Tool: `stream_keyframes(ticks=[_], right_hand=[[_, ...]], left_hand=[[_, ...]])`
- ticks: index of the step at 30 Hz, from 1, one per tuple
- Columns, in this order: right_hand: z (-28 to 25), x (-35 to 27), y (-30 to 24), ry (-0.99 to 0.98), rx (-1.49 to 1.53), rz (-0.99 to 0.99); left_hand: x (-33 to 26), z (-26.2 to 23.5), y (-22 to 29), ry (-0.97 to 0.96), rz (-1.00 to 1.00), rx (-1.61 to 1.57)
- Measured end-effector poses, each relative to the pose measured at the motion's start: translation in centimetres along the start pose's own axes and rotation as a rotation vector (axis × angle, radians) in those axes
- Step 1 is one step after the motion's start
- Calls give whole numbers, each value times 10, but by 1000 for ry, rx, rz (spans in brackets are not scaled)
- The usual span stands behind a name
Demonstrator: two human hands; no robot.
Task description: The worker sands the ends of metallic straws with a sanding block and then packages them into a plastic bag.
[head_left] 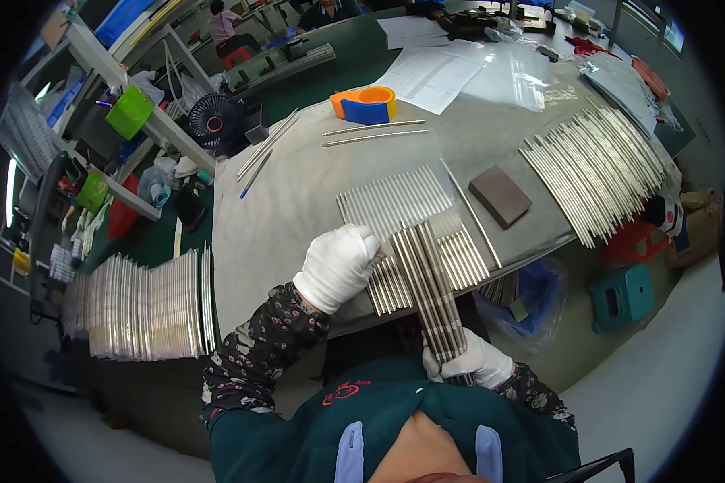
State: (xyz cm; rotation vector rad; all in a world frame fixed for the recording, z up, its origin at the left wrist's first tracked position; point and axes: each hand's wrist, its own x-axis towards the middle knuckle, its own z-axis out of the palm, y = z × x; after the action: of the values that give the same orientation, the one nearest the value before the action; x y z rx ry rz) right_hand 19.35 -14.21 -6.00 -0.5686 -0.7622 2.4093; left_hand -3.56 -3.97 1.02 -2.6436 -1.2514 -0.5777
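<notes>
My right hand (482, 362), in a white glove, is wrapped round the lower end of a bundle of metal rods (427, 282). The bundle slants away from me over the table's near edge. Beneath it lies a row of shiny rods (389, 287), its far part under a clear ribbed plastic sleeve (396, 197). My left hand (337, 266), also gloved, is closed beside the row's left side; what its fingers hold, if anything, is hidden. To the right of the row are a single rod (471, 213) and a dark brown block (499, 196).
Many rods (596, 173) lie side by side at the table's right. Wrapped rods (145, 306) are stacked at the left. Farther back are an orange and blue tape dispenser (366, 105), two loose rods (374, 133), a blue pen (255, 174) and papers (431, 76). A teal stool (623, 296) stands right.
</notes>
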Motion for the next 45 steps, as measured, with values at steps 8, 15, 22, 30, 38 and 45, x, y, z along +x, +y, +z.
stream_keyframes(ticks=[8, 15, 22, 30, 38, 45], right_hand=[[14, 4, 3, -9, -72, 28], [18, 7, 4, -3, -69, 71], [23, 11, -5, 12, -109, 82], [18, 13, 1, 8, -98, 155], [24, 21, -5, 10, -236, 198], [25, 22, -9, 23, 87, 154]], left_hand=[[-19, -12, -15, 154, -163, -577], [-29, 5, -16, 90, -123, 305], [-52, 25, 5, -76, -68, -90], [-54, 17, -7, -142, -526, -426], [-45, -6, 19, 270, -288, 0], [-114, 11, 14, 50, -371, 211]])
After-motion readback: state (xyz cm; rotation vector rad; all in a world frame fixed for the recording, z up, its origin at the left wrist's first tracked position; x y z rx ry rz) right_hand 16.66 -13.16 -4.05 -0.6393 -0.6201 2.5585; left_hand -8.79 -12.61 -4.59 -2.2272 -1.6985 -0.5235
